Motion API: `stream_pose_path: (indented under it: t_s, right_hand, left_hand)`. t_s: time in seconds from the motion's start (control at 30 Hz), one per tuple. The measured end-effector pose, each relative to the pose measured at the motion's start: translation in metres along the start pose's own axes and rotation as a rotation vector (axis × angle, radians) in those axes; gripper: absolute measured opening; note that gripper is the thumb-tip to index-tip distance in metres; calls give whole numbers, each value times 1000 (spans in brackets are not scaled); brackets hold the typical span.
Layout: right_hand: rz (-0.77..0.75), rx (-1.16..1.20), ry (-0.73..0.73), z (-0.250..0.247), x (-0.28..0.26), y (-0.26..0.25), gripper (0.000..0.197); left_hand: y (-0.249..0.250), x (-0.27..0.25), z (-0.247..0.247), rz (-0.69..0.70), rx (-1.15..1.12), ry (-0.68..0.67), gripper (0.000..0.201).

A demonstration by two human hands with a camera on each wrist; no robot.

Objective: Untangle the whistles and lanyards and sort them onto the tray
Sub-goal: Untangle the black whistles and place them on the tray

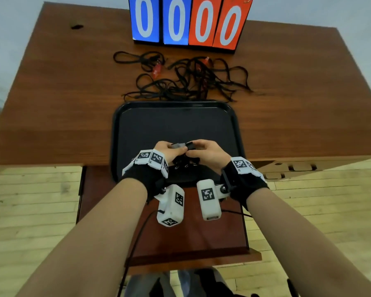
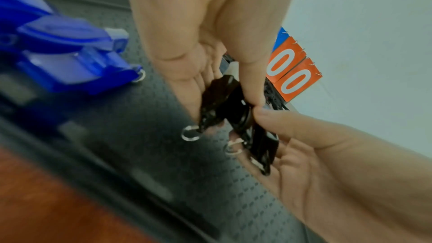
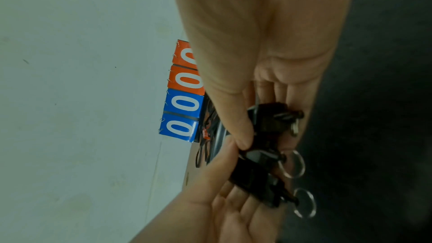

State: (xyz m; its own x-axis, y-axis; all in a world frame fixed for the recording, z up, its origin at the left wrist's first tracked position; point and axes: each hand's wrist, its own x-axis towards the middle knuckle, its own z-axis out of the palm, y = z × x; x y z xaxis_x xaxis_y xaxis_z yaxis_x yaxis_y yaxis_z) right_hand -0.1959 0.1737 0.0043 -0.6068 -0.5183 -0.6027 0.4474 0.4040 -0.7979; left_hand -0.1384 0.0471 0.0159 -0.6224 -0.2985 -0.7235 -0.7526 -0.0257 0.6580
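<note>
Both hands meet over the near half of the black tray [image 1: 176, 123]. Between them is a small cluster of black whistles [image 1: 181, 145] with metal key rings [image 3: 293, 163]. My left hand [image 1: 171, 147] holds the lower whistles [image 3: 254, 186] in its curled fingers, thumb on top. My right hand [image 1: 196, 148] pinches the upper whistle [image 3: 271, 117] between thumb and fingers. The black lanyards [image 1: 193, 82] lie tangled beyond the tray's far rim, with red whistles [image 1: 156, 70] among them. Blue whistles [image 2: 70, 53] lie on the tray by my left wrist.
A flip scoreboard [image 1: 189, 20] showing zeros stands at the back of the brown wooden table [image 1: 62, 93]. The tray's near edge overhangs the table's front. Below is a light wooden floor [image 1: 30, 200].
</note>
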Motion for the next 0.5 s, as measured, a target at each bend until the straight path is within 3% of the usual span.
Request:
stream_pose_path:
  t_s: [0.1,0.3,0.5]
  right_hand:
    - [20,-3,-6,3,-10,14,23]
    - [-35,-183,104,11,-15,28,23]
    - [-65,-316,201,26,-14,25,26]
  left_hand:
    - [-13,-6,0,27,88,36,18]
    - [-24,-11,4,89,154,110,46]
    - [-23,-15,0,138,349,166,37]
